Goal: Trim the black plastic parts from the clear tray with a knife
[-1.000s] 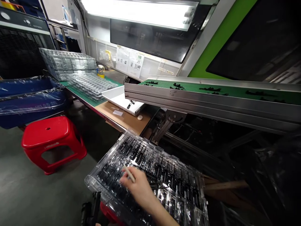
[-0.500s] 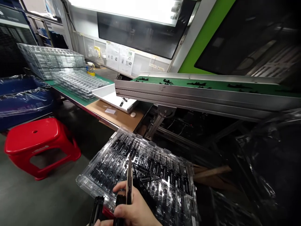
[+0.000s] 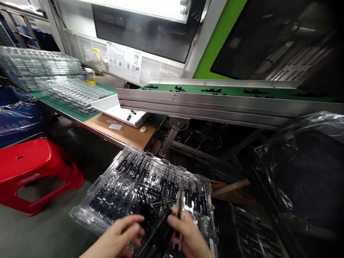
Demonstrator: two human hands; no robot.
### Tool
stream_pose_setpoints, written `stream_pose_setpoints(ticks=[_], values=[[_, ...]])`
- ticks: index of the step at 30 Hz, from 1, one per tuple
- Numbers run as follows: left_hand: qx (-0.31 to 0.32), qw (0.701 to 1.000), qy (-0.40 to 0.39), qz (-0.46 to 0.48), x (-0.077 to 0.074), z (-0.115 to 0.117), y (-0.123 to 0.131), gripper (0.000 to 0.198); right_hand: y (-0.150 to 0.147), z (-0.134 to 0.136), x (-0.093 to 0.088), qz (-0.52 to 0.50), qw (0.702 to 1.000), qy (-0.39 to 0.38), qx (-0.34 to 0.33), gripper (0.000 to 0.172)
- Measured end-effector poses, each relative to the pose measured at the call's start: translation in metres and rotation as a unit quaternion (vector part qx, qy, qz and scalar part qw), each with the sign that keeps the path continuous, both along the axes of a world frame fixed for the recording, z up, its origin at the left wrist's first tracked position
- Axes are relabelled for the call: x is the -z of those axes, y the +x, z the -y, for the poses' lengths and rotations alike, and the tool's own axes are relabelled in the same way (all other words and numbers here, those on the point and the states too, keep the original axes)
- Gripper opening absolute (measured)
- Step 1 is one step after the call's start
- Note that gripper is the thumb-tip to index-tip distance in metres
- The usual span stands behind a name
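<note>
A clear blister tray (image 3: 113, 195) filled with rows of small black plastic parts lies low in front of me. Both hands hover over its near edge. My right hand (image 3: 189, 238) pinches a thin pale stick-like tool (image 3: 179, 208) that points up over the tray. My left hand (image 3: 118, 238) curls its fingers around one end of a long black plastic part (image 3: 158, 229) that runs between the two hands. Some loose black parts (image 3: 158, 200) lie across the tray's rows.
A conveyor with a green belt (image 3: 231, 91) carrying black parts runs across the middle. Stacks of empty clear trays (image 3: 67, 93) and a white tray (image 3: 118, 111) sit on the bench at left. A red stool (image 3: 27, 168) stands lower left, black plastic sheeting (image 3: 309, 168) at right.
The view has swung right and down. My left hand has come up into view beside the right. The right hand with its tool has moved right, and the black part now sits between both hands.
</note>
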State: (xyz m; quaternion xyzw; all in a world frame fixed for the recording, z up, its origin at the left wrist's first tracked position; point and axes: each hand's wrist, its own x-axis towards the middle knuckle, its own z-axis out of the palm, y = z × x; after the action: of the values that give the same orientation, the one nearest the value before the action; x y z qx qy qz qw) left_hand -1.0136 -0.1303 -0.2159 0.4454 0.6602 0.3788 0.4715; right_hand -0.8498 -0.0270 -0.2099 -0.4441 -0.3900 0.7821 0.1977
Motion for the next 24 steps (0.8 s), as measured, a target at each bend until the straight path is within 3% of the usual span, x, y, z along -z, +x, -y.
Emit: stream_pose_setpoints(ticks=[3,6,8,11,14,18,21,24], values=[[0.039,0.985,0.091,-0.141,0.004,-0.045,-0.011,0.025,0.025,-0.031,-0.006,0.038,0.971,0.090,0.220,0.032],[0.107,0.950,0.145,-0.257,0.017,-0.081,-0.009,0.026,0.034,-0.053,-0.009,0.044,0.945,0.159,0.281,0.030],[0.141,0.926,0.146,-0.319,0.026,-0.096,-0.004,0.027,0.033,-0.060,-0.006,0.048,0.941,0.188,0.276,0.027],[0.165,0.896,0.134,-0.389,0.035,-0.106,-0.001,0.013,0.026,-0.066,0.002,0.072,0.931,0.247,0.258,0.024],[0.180,0.878,0.151,-0.416,0.034,-0.103,-0.006,0.009,0.016,-0.074,0.007,0.107,0.910,0.331,0.227,0.021],[0.183,0.871,0.209,-0.406,0.027,-0.086,-0.024,0.026,-0.005,-0.087,0.009,0.139,0.855,0.478,0.142,0.016],[0.116,0.882,0.224,-0.397,0.022,-0.064,-0.039,0.030,-0.024,-0.096,0.015,0.156,0.800,0.577,0.062,0.019],[-0.010,0.899,0.198,-0.391,0.019,-0.034,-0.049,0.032,-0.041,-0.099,0.028,0.189,0.742,0.642,-0.030,0.026]])
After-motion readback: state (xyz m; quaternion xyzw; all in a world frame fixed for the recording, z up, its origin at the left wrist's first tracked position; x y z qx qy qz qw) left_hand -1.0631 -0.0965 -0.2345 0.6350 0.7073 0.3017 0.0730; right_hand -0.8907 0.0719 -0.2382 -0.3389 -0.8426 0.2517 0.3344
